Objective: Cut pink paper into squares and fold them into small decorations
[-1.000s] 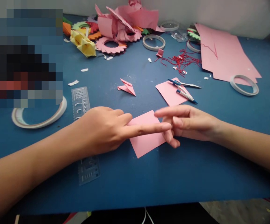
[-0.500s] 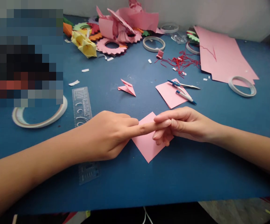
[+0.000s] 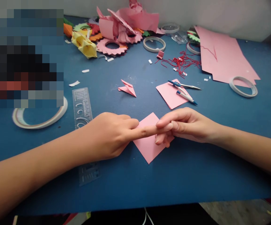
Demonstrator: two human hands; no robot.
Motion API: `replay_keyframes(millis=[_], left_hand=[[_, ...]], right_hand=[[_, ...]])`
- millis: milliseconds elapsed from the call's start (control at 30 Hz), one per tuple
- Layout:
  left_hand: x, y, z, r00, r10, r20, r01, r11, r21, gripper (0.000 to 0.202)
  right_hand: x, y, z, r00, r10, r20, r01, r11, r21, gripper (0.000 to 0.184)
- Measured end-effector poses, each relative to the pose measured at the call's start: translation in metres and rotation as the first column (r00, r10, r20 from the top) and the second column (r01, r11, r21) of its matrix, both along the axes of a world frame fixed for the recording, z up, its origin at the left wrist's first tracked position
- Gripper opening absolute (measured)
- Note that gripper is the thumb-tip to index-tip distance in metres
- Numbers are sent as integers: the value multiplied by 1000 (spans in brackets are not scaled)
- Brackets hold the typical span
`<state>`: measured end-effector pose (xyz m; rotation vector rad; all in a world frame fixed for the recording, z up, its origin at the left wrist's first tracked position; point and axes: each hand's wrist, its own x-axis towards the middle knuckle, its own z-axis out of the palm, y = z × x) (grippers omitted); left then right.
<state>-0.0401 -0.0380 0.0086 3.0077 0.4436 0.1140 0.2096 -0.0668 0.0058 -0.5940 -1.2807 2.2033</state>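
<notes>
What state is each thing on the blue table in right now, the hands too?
left hand: forefinger stretched out, pressing the pink paper square.
right hand: fingertips resting on the same square.
pink paper square: flat, turned corner-on like a diamond.
folded pink piece: folded, lying untouched.
compass: legs spread, lying on a second pink square.
clear ruler: flat, partly under the left arm.
tape roll: lying flat.
</notes>
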Motion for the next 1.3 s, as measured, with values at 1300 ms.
replay_keyframes(millis=[1300], left_hand=[[16, -31, -6, 934, -73, 348, 39, 994, 105, 24]], right_hand=[[-6, 0, 1, 732, -627, 266, 448, 738, 505, 15]])
